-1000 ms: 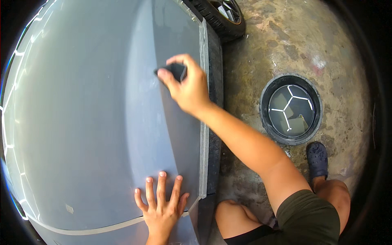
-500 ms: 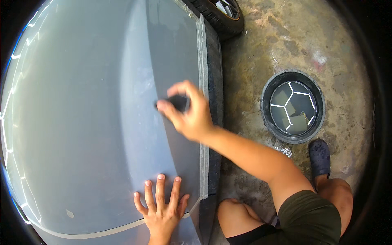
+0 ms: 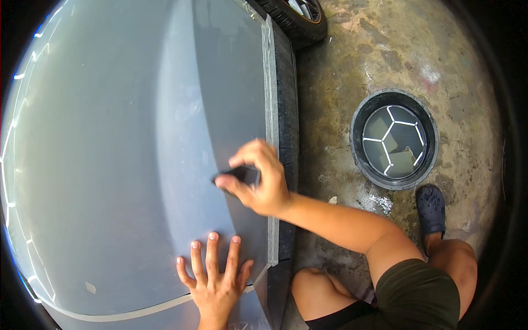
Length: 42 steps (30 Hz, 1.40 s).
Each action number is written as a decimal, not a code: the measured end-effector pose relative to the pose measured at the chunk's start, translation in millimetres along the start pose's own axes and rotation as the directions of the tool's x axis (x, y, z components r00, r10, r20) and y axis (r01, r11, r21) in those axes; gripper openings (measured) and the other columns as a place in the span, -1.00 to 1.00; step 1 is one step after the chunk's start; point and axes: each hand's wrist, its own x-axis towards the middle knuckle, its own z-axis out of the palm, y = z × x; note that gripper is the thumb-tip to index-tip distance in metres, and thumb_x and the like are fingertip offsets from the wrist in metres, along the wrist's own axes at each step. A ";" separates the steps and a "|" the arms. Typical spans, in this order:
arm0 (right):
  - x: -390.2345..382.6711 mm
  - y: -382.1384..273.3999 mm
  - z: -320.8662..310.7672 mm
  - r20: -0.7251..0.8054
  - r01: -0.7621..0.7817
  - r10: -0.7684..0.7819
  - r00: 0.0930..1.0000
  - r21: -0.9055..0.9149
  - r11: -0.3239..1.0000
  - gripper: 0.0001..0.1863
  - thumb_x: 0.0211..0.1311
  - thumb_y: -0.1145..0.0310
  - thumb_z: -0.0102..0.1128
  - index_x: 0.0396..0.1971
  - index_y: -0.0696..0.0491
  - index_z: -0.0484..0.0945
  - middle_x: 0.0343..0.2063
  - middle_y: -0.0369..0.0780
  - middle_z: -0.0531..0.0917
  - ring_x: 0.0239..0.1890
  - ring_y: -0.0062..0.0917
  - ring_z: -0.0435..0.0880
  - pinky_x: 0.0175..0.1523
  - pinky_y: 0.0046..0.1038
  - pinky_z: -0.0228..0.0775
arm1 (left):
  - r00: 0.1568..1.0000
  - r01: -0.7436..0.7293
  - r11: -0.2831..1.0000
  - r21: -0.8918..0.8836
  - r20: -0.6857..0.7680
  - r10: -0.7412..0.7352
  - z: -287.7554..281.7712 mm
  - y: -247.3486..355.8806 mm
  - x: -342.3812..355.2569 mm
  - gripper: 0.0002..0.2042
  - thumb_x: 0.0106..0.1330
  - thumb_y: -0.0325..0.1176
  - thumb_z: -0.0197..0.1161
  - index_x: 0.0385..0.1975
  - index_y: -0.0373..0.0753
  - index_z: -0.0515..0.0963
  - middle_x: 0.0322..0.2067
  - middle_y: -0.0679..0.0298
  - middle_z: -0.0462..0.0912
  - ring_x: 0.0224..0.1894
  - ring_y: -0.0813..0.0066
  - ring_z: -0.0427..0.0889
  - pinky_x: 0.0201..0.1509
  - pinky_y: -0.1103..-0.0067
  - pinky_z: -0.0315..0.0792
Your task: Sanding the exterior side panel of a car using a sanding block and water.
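Note:
A large grey car body panel (image 3: 110, 137) fills the left side of the view, matte and dull. My right hand (image 3: 258, 179) presses a small dark sanding block (image 3: 239, 176) against the panel near its right edge, fingers curled over it. My left hand (image 3: 214, 275) lies flat on the panel lower down, fingers spread, holding nothing. A strip of masking tape (image 3: 270, 110) runs along the panel's right edge.
A black bucket (image 3: 357, 159) of water stands on the stained concrete floor (image 3: 357, 55) to the right. A car tyre (image 3: 291, 16) shows at the top. My dark shoe (image 3: 430, 206) and bent knees are at the lower right.
My right hand has slid the sanding block down the panel toward me. My left hand has stayed flat in place.

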 end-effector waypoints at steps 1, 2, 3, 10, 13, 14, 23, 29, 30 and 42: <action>20.8 7.4 5.4 -0.058 0.006 -0.005 0.998 0.005 1.000 -0.58 0.26 0.01 0.60 -0.21 -0.01 0.59 -0.27 -0.23 0.69 -0.20 -0.31 0.68 0.01 -0.26 0.37 | 1.000 -0.005 1.000 -0.004 -0.002 0.005 1.2 0.5 0.6 -0.40 0.38 0.29 0.31 0.39 0.29 0.59 0.52 0.21 0.39 0.60 0.00 0.21 0.65 -0.11 -0.08; 43.6 15.3 18.4 -0.104 -0.019 0.019 0.994 0.008 1.000 -0.55 0.25 0.00 0.61 -0.21 0.02 0.59 -0.29 -0.21 0.70 -0.21 -0.30 0.70 -0.01 -0.23 0.42 | 1.000 0.000 1.000 0.008 -0.002 0.000 2.1 -1.2 -1.9 -0.40 0.38 0.30 0.32 0.39 0.29 0.59 0.52 0.21 0.39 0.60 0.00 0.21 0.65 -0.11 -0.08; 70.2 23.6 25.8 -0.150 -0.040 0.040 0.988 -0.001 0.999 -0.53 0.24 -0.02 0.61 -0.21 0.04 0.59 -0.31 -0.20 0.71 -0.23 -0.29 0.72 -0.03 -0.20 0.47 | 1.000 0.001 1.000 0.009 -0.008 -0.001 2.8 -1.9 -2.4 -0.39 0.37 0.30 0.32 0.38 0.29 0.59 0.52 0.21 0.38 0.60 0.00 0.21 0.65 -0.11 -0.08; 99.6 39.9 28.6 -0.097 -0.221 0.239 0.966 0.165 0.961 -0.40 0.19 -0.11 0.63 -0.20 0.12 0.58 -0.31 -0.15 0.71 -0.23 -0.23 0.74 -0.08 -0.16 0.57 | 1.000 0.014 1.000 -0.002 0.017 -0.014 -0.5 -2.2 -2.4 -0.38 0.35 0.30 0.34 0.39 0.29 0.59 0.53 0.21 0.38 0.60 0.00 0.21 0.65 -0.12 -0.09; 25.9 16.4 8.0 -0.043 -0.146 0.149 0.988 0.067 0.987 -0.44 0.21 -0.12 0.61 -0.21 0.07 0.58 -0.28 -0.19 0.68 -0.18 -0.26 0.70 -0.02 -0.18 0.45 | 1.000 0.012 1.000 -0.005 0.014 -0.012 -0.5 -0.9 -0.9 -0.39 0.36 0.30 0.34 0.38 0.27 0.59 0.53 0.21 0.38 0.60 -0.01 0.22 0.65 -0.12 -0.08; 4.5 10.1 0.5 -0.032 -0.097 0.098 0.995 0.021 0.995 -0.45 0.21 -0.11 0.61 -0.21 0.06 0.58 -0.29 -0.20 0.68 -0.19 -0.26 0.70 -0.03 -0.20 0.42 | 1.000 0.009 1.000 -0.010 0.009 -0.009 -0.9 -0.7 0.0 -0.39 0.37 0.29 0.33 0.38 0.27 0.59 0.53 0.20 0.38 0.60 -0.01 0.22 0.65 -0.12 -0.08; 84.2 19.6 20.0 -0.136 -0.297 0.320 0.938 0.162 0.941 -0.48 0.24 0.03 0.63 -0.20 0.14 0.55 -0.37 -0.11 0.73 -0.36 -0.17 0.77 -0.21 -0.20 0.57 | 1.000 0.016 1.000 -0.011 0.014 -0.015 -3.2 -1.0 -1.0 -0.39 0.37 0.29 0.32 0.38 0.25 0.60 0.52 0.20 0.39 0.60 -0.01 0.22 0.66 -0.09 -0.09; 40.3 11.6 24.8 -0.197 -0.173 0.180 0.964 0.051 0.984 -0.56 0.31 0.19 0.63 -0.16 0.13 0.53 -0.38 -0.23 0.77 -0.32 -0.60 0.75 -0.18 -0.51 0.61 | 1.000 0.019 1.000 -0.008 0.012 -0.019 0.5 -1.5 1.9 -0.43 0.42 0.29 0.29 0.37 0.29 0.60 0.50 0.23 0.43 0.60 0.00 0.23 0.65 -0.12 -0.08; 50.3 6.0 25.3 -0.169 -0.248 0.268 0.948 0.132 0.960 -0.58 0.33 0.20 0.61 -0.16 0.12 0.52 -0.38 -0.24 0.77 -0.34 -0.62 0.75 -0.20 -0.53 0.60 | 0.999 0.033 0.999 -0.012 0.029 -0.033 -1.0 -1.2 0.0 -0.47 0.46 0.28 0.25 0.37 0.33 0.60 0.48 0.25 0.46 0.60 0.01 0.24 0.63 -0.15 -0.07; 31.9 0.5 27.2 -0.182 -0.286 0.306 0.934 0.130 0.949 -0.58 0.37 0.21 0.59 -0.14 0.13 0.49 -0.41 -0.26 0.78 -0.38 -0.68 0.74 -0.25 -0.54 0.60 | 1.000 0.002 1.000 -0.001 0.006 -0.002 0.2 -2.4 0.2 -0.40 0.38 0.31 0.31 0.37 0.26 0.60 0.51 0.21 0.41 0.60 0.00 0.22 0.66 -0.10 -0.08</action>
